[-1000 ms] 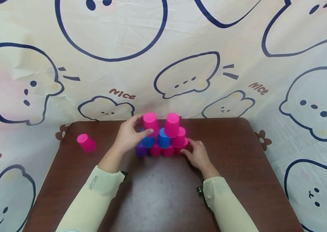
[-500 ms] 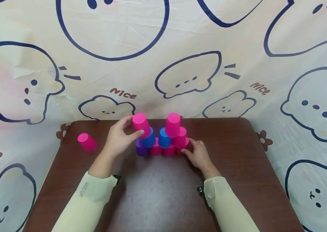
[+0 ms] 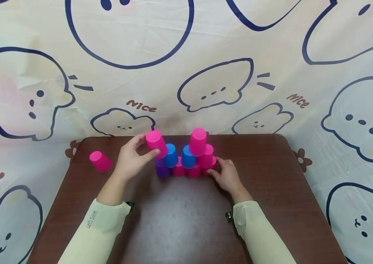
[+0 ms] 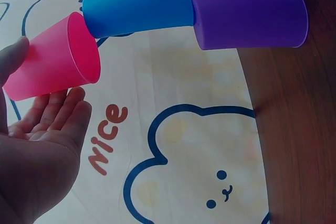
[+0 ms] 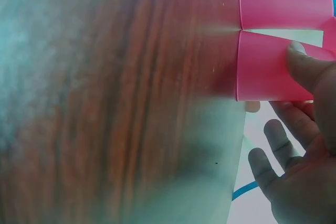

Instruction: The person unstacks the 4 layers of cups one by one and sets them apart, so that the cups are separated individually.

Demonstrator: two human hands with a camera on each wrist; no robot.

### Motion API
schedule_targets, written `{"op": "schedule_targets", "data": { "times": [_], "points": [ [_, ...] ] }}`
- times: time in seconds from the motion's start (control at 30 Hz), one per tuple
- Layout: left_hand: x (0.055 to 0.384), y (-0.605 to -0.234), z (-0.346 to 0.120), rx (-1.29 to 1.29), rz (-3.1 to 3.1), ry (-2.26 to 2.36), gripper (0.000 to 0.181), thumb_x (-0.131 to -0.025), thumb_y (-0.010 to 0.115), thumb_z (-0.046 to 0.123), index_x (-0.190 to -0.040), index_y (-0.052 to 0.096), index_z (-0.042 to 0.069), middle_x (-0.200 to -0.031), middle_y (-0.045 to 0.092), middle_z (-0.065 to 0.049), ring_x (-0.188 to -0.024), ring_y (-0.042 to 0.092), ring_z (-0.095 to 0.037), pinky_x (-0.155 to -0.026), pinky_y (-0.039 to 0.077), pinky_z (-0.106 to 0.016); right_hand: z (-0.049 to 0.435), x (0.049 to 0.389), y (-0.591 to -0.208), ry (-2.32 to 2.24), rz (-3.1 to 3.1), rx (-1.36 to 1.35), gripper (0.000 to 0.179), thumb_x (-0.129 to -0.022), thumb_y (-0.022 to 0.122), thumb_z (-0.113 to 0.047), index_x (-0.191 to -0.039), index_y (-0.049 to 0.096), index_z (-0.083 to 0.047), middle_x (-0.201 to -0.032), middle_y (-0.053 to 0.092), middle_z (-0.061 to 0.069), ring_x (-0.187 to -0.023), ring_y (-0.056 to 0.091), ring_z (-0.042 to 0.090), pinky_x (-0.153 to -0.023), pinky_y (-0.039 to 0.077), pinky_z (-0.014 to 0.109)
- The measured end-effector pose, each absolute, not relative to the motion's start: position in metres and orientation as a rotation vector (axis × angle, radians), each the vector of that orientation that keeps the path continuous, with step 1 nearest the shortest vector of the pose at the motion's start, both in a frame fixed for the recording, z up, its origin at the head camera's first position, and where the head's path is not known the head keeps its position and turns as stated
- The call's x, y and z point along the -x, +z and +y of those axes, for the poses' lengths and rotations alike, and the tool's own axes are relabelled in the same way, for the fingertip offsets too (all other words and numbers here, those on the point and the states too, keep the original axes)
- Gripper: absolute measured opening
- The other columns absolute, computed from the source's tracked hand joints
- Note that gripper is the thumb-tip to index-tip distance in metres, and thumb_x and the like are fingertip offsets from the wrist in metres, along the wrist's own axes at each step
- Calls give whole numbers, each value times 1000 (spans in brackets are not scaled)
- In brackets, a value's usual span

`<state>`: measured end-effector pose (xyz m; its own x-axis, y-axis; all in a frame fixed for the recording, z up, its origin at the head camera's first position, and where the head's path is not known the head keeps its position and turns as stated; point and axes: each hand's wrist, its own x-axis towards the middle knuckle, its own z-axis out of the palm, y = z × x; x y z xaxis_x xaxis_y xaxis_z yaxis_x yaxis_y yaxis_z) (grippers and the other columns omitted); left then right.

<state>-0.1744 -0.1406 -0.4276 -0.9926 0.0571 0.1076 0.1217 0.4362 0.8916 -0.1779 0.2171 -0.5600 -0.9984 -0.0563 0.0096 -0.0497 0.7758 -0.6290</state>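
My left hand (image 3: 131, 156) holds a pink cup (image 3: 155, 142), tilted, thumb on one side and fingers on the other. In the left wrist view this pink cup (image 4: 58, 59) is apart from the nearest blue cup (image 4: 139, 3). The stack of upside-down cups has a purple cup (image 3: 162, 170) and several pink ones at the bottom. Above them are a left blue cup (image 3: 170, 156), a second blue cup (image 3: 188, 157) and a pink cup (image 3: 205, 156). One pink cup (image 3: 198, 142) tops the right side. My right hand (image 3: 227, 178) pinches the rightmost bottom pink cup (image 5: 268, 72).
Another pink cup (image 3: 100, 161) lies off to the left on the brown table (image 3: 180, 220). Behind the table's far edge hangs a pale cloth (image 3: 160, 84) with cartoon outlines.
My left hand has drawn its pink cup leftward and slightly down, off the left blue cup, and the cup tilts more. My right hand stays at the bottom right cup.
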Motion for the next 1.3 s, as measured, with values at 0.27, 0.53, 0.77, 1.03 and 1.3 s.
{"op": "schedule_targets", "data": {
  "times": [0.27,0.53,0.77,1.03,1.3],
  "points": [
    [172,-428,-150,127,-2578,-1620,72,-88,84,38,-149,53,17,-143,61,-8,-134,57,-31,-108,49,-53,215,178,-559,-1059,2936,49,72,-91,81,-38,-152,51,-15,-132,62,11,-119,53,30,-99,55,52],
    [170,-430,-164,52,-2572,-1608,74,-88,85,36,-150,52,14,-143,60,-11,-133,57,-33,-108,49,-54,216,179,-557,-1049,2947,83,70,-92,79,-37,-153,51,-16,-133,64,10,-119,52,29,-99,54,51],
    [168,-436,-173,1,-2565,-1624,75,-88,85,35,-151,51,14,-144,60,-11,-134,57,-32,-109,48,-51,218,180,-558,-1037,2956,103,69,-92,79,-38,-152,53,-15,-133,66,9,-116,51,27,-97,54,48],
    [166,-444,-183,-85,-2562,-1648,78,-88,85,36,-152,49,11,-147,58,-13,-138,54,-32,-112,46,-49,218,179,-559,-1020,2969,121,69,-92,79,-38,-152,53,-15,-132,67,10,-116,52,28,-96,54,49],
    [161,-452,-191,-157,-2576,-1649,78,-89,84,34,-153,47,10,-148,57,-15,-138,53,-33,-110,46,-50,217,178,-558,-1006,2954,96,69,-93,78,-39,-152,53,-17,-132,66,9,-116,51,28,-97,54,48]
  ]
}}
